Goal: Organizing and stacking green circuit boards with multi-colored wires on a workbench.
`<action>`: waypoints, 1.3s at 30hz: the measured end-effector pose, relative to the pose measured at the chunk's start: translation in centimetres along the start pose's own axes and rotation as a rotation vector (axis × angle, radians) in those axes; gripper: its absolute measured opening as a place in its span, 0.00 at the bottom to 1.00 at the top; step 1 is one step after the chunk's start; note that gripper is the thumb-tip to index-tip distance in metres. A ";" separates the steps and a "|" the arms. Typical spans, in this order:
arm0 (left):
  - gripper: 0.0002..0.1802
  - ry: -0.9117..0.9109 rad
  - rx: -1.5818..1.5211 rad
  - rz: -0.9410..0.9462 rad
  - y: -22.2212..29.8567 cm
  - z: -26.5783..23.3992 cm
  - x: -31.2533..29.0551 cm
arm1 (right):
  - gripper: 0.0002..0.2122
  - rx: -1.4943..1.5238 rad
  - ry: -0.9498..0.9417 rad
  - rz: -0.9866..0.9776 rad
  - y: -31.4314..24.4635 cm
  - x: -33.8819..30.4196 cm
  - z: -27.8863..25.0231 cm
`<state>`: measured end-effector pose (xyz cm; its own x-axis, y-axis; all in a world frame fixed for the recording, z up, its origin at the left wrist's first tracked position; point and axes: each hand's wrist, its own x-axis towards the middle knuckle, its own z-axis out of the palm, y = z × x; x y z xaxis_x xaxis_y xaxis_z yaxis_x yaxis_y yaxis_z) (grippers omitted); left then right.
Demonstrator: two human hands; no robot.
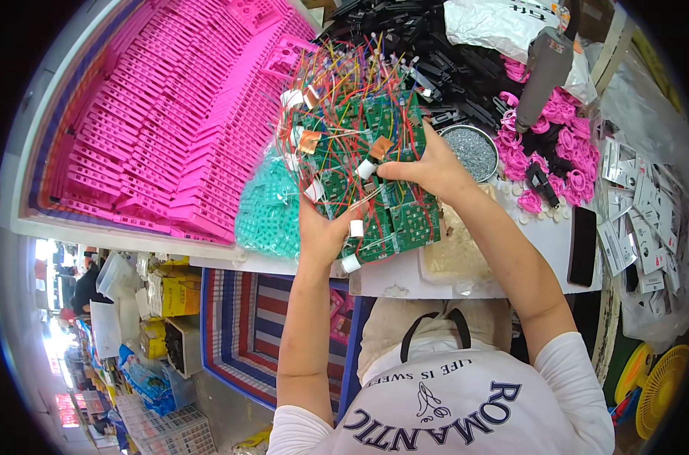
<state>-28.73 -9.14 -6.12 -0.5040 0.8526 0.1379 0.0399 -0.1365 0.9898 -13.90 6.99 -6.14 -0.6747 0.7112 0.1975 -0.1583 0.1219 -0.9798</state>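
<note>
Both hands hold a bundle of green circuit boards (413,220) over the table's near edge. Red, yellow and blue wires (344,76) sprout from the boards in a tangle, along with several small white cylinders (357,228) and copper-coloured tabs (382,147). My left hand (322,233) grips the lower left side, its thumb across the front. My right hand (434,168) clasps the upper right side, thumb on the face near a white cylinder; its other fingers are partly hidden behind the boards. Beside my left hand lies a bag of teal plastic parts (268,208).
A large bin of pink plastic casings (155,129) fills the left. At right are a round tin of small metal parts (473,150), a hanging grey tool (545,68), pink rings (576,144), black parts (458,87), a phone (583,246) and bagged white cards (644,220).
</note>
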 end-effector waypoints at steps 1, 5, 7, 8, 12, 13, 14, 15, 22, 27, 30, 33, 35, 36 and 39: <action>0.40 -0.001 -0.014 -0.013 0.0 -0.2 0.0 | 0.44 0.006 -0.031 0.013 -0.2 0.0 -0.1; 0.39 0.015 -0.077 0.000 -0.4 -0.5 -0.4 | 0.52 -0.031 0.059 -0.047 0.2 -0.5 0.6; 0.43 0.035 -0.090 -0.040 -0.9 -0.8 -0.5 | 0.52 -0.004 0.090 -0.044 1.3 -0.4 0.6; 0.44 0.062 -0.062 0.001 -1.4 -1.0 -0.5 | 0.52 0.009 0.106 -0.046 1.0 -0.3 0.7; 0.48 0.119 0.085 0.122 -1.3 -0.4 -1.1 | 0.50 0.138 -0.069 -0.004 0.7 -0.5 -0.4; 0.48 0.067 0.062 0.107 -1.5 -0.9 -1.3 | 0.45 0.166 -0.048 -0.100 -0.2 -0.9 0.1; 0.47 0.014 0.033 0.090 -1.7 -1.2 -1.4 | 0.45 0.131 -0.057 -0.105 -0.9 -1.5 0.1; 0.45 -0.027 0.011 0.098 -1.7 -1.3 -1.5 | 0.46 0.115 -0.070 -0.162 -1.4 -1.8 0.2; 0.35 -0.004 -0.022 0.131 -2.9 -2.5 -0.7 | 0.49 -0.054 -0.090 -0.272 -1.6 -1.0 0.5; 0.37 -0.014 -0.110 -0.045 -0.6 -3.3 -0.1 | 0.56 -0.253 -0.013 -0.141 -0.5 0.3 1.7; 0.38 0.087 -0.341 -0.134 -1.7 -4.9 -1.1 | 0.55 -0.119 -0.070 -0.181 -1.5 -0.3 2.6; 0.43 0.028 -0.343 -0.315 -6.2 -10.6 -1.3 | 0.38 0.414 -0.242 0.092 -2.5 -0.4 2.6; 0.49 -0.040 -0.670 -0.106 -6.1 -8.3 -2.4 | 0.30 0.468 -0.235 0.179 -3.2 -1.1 3.2; 0.50 -0.044 -0.726 -0.103 -5.8 -7.3 -2.8 | 0.28 0.402 -0.230 0.159 -2.8 -1.4 4.0; 0.53 -0.108 -0.769 -0.113 -5.1 -6.7 -3.8 | 0.23 0.105 -0.313 -0.010 -2.5 -1.1 4.2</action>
<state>-32.82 -15.06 -11.92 -0.3809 0.9212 0.0794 -0.6354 -0.3231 0.7013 -15.78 3.06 -3.78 -0.8589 0.4614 0.2225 -0.2283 0.0441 -0.9726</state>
